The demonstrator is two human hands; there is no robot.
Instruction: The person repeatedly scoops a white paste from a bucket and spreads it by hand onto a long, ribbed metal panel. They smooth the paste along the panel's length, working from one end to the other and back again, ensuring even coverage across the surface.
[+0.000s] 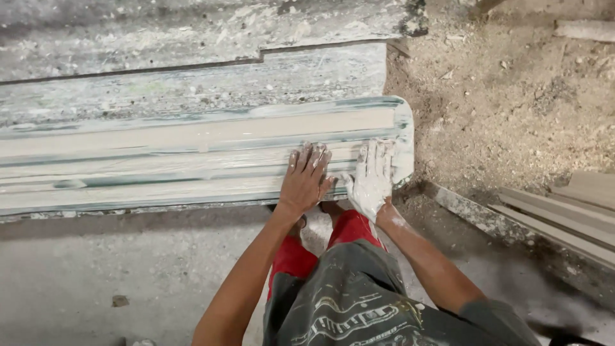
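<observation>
- The long plaster moulding point(192, 154) lies on the workbench point(160, 90), its rounded end at the bench's right edge.
- We keep our left hand point(305, 179) flat, fingers spread, gripping nothing, pressing the front profile near that end.
- Our plaster-coated right hand point(371, 179) lies just beside it, open too; even pressure probably smooths best.
- Stacked boards point(564, 211) lie well apart.

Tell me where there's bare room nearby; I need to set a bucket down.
Bare grey floor lies left of the left hand, below the long white ribbed plaster moulding. The dusty ground beyond its right end is open too. It is crowded around the right hand and the stacked pale strips.
</observation>
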